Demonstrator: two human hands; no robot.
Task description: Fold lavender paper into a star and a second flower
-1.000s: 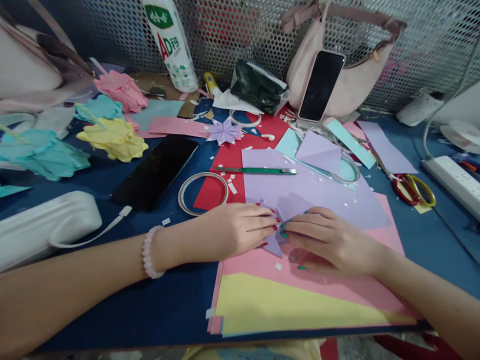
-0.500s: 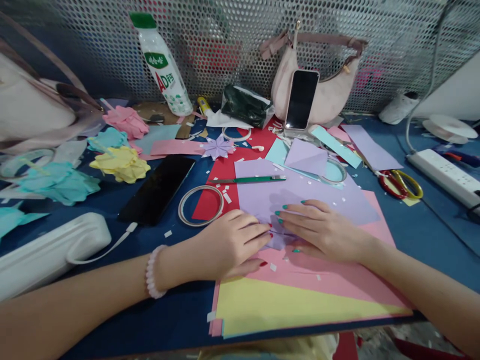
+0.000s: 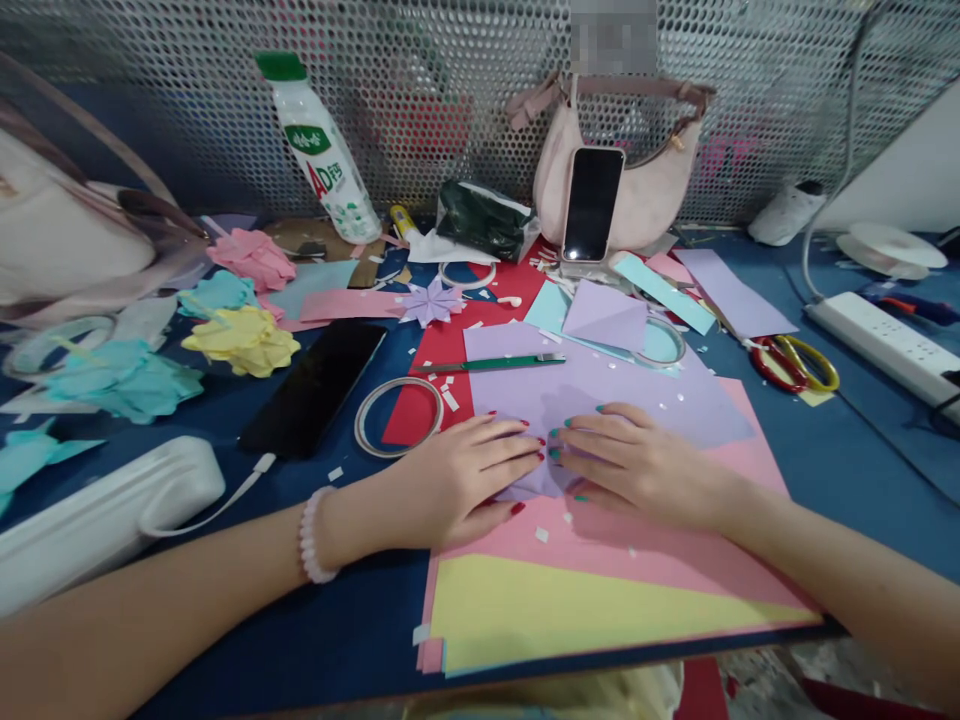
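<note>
The left hand (image 3: 476, 475) and right hand (image 3: 641, 465), fingers extended flat, cover a lilac folded-paper piece (image 3: 531, 488) atop stacked pastel paper sheets (image 3: 562, 610), seemingly unfinished, while an apparently complete lilac paper star (image 3: 431, 302) lies beyond.

Pastel sheets (image 3: 570, 605), blue table (image 3: 360, 635)

Left hand (image 3: 480, 470) red-nailed, right hand (image 3: 645, 465) teal-nailed. Folded paper (image 3: 529, 488) lilac. Sheets yellow, pink, lilac. Star (image 3: 431, 301) lilac. Cutter (image 3: 517, 362) green. Scissors (image 3: 795, 381) red and yellow. Bracelet (image 3: 309, 540) pale pink. Bottle (image 3: 328, 175) white, green-capped. Mesh (image 3: 450, 80) grey, hole-dotted.
</note>
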